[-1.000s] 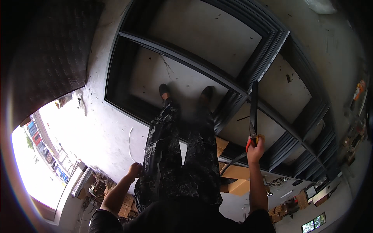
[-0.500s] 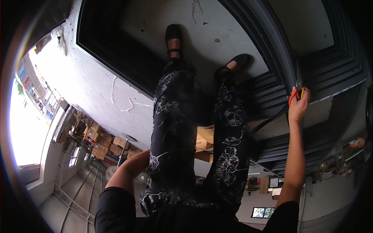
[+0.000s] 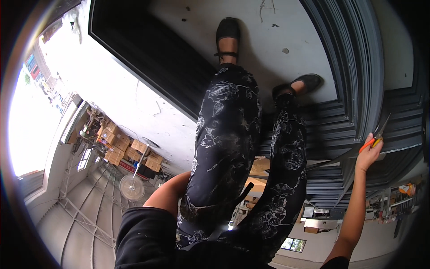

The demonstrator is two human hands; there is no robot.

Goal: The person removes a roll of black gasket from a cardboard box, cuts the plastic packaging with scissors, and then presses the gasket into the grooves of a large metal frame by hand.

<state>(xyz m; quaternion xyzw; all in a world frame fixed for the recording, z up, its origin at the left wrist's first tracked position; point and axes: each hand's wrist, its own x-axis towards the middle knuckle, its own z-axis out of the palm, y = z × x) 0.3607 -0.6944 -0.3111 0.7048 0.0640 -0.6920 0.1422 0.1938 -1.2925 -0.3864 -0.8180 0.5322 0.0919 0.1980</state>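
Observation:
My right hand (image 3: 368,157) is closed round a pair of scissors (image 3: 383,125) with orange and yellow handles. The blades point away from me, over dark grey ribbed metal frames (image 3: 358,67) on the right. Of my left arm only the upper part and elbow (image 3: 172,193) show; the hand is hidden behind my left leg. Between my legs the end of a flat black strip (image 3: 245,191) sticks up. Another stretch of thin dark strip (image 3: 331,160) runs from beside my right leg toward the frames near my right hand.
My feet (image 3: 228,33) in dark shoes stand on a pale floor panel (image 3: 264,49) bordered by dark frames. White floor lies to the left, with a thin white scrap (image 3: 157,107) on it. Cardboard boxes (image 3: 121,143) and a standing fan (image 3: 132,187) are behind me.
My right hand has moved lower and farther right with the scissors, whose blades now tilt to the right. My legs have shifted right in the view, and the black strip end now shows between them.

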